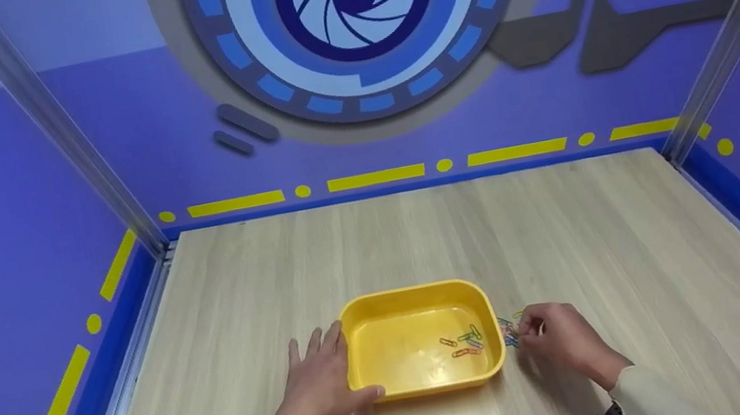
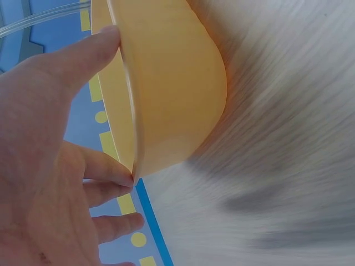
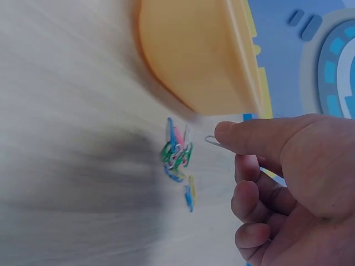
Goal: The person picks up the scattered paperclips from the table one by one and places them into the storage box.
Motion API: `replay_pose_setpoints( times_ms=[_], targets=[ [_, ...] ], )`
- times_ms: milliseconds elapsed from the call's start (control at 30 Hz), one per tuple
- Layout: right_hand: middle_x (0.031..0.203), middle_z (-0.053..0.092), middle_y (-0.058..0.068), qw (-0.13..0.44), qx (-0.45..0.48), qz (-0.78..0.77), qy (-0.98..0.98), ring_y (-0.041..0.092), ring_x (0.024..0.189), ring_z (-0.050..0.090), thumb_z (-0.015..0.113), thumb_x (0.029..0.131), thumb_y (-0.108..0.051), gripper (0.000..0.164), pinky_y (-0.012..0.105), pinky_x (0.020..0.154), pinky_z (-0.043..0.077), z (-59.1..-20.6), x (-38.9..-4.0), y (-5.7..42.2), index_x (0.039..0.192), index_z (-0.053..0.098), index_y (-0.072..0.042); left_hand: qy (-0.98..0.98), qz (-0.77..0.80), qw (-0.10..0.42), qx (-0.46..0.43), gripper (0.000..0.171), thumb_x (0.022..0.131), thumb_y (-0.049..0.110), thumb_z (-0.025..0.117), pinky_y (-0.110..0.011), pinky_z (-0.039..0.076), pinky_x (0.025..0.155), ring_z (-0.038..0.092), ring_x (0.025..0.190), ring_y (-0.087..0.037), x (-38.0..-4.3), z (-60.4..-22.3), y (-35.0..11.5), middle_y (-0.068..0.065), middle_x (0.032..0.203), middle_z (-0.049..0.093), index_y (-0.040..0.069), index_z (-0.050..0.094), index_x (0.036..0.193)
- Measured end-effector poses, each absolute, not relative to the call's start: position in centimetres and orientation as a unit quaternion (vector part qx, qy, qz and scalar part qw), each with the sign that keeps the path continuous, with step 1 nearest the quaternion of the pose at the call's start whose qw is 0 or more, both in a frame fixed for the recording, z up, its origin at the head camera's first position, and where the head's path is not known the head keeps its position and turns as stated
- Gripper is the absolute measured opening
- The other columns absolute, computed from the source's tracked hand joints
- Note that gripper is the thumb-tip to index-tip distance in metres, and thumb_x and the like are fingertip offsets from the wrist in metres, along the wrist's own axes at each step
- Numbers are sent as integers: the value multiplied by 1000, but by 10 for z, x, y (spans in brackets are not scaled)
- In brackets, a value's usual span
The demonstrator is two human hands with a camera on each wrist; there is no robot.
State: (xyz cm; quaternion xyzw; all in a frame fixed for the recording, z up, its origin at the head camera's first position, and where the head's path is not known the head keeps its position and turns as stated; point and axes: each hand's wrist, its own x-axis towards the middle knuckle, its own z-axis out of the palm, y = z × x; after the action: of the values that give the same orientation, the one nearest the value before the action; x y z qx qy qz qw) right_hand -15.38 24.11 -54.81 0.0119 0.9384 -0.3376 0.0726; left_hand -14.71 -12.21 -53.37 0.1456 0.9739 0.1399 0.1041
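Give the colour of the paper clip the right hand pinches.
The paper clip looks whitish-grey, best seen from the right wrist.

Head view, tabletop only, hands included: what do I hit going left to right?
Left hand → yellow plastic tray with coloured paper clips in its right half → loose clip pile on the table → right hand.

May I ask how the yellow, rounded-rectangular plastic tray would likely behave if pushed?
The tray would probably slide rather than tip, being wide and low. It looks thin-walled, so likely light. The coloured wire paper clips lying loose inside may shift.
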Motion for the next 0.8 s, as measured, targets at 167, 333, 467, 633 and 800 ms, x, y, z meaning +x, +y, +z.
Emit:
replay_pose_setpoints(
  times_ms=[167, 333, 467, 633, 800],
  targets=[
    [69, 57, -4, 64, 9, -341, 938, 12, 66, 49, 71, 79, -2, 17, 20, 53, 40, -540, -157, 234, 72, 63, -16, 975, 134, 105, 146, 106, 74, 68, 67, -68, 10, 114, 28, 143, -41, -148, -534, -122, -12, 157, 30, 4, 30, 150],
    [67, 56, -5, 48, 4, -340, 939, 12, 64, 48, 78, 78, -8, 19, 20, 52, 38, -536, -160, 226, 70, 62, -17, 974, 138, 99, 152, 105, 74, 67, 67, -70, 13, 112, 30, 141, -41, -148, -534, -122, -12, 155, 33, 3, 32, 149],
    [68, 55, -6, 36, 4, -341, 940, 11, 65, 48, 77, 78, -7, 20, 20, 53, 38, -535, -161, 220, 71, 61, -17, 973, 140, 101, 152, 105, 74, 67, 67, -70, 13, 112, 31, 141, -41, -148, -534, -122, -12, 155, 32, 3, 31, 149],
    [70, 55, -6, 22, 3, -324, 946, 12, 67, 48, 75, 79, -6, 21, 21, 55, 38, -532, -161, 215, 71, 61, -19, 973, 143, 104, 152, 105, 75, 66, 67, -69, 12, 112, 30, 142, -41, -147, -533, -122, -12, 156, 32, 4, 30, 150],
    [72, 55, -7, 7, -7, -309, 951, 12, 69, 47, 75, 80, -7, 21, 22, 57, 39, -527, -161, 211, 73, 60, -20, 972, 148, 103, 151, 105, 75, 66, 67, -69, 11, 113, 29, 142, -41, -147, -533, -123, -13, 156, 31, 3, 30, 150]
  ],
)
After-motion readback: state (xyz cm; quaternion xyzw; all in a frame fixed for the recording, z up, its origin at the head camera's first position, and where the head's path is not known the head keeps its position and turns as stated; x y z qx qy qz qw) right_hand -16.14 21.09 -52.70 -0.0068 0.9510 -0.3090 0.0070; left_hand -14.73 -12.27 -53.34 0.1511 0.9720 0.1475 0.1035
